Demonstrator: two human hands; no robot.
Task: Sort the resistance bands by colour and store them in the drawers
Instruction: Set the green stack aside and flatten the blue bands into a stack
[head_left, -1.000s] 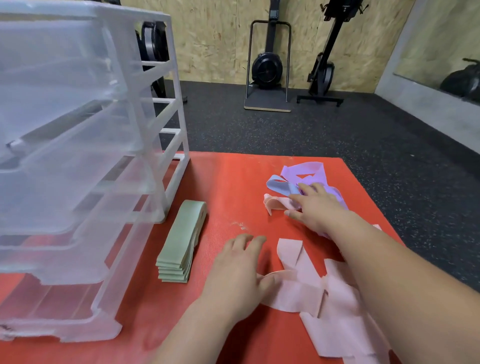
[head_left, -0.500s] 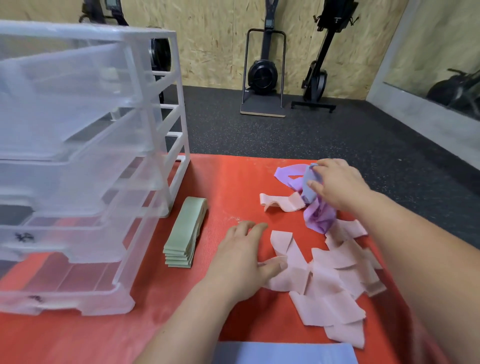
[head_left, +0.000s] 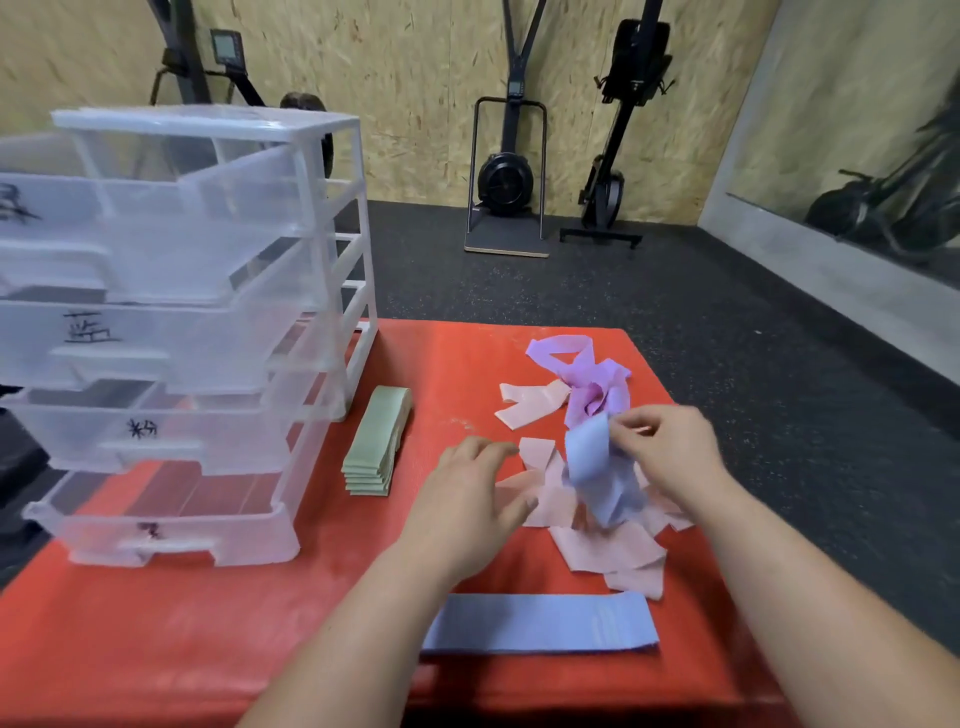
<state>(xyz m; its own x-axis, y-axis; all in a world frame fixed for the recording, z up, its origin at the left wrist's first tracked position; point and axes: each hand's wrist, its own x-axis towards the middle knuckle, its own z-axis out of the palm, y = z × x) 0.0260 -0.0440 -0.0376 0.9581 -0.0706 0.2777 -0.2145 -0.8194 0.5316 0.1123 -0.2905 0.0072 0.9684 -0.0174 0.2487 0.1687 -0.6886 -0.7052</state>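
Right hand (head_left: 670, 457) pinches blurred blue band (head_left: 592, 467), partly hiding pink bands (head_left: 608, 551) beneath

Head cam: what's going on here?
A person is sorting resistance bands on a red mat. The right hand pinches a blue band, lifted above the loose pink bands. The left hand is open at the edge of that pile. Green bands lie stacked beside the drawer unit, a second blue band lies flat near the front edge, and purple bands sit tangled at the far side. No band shows in the drawers.
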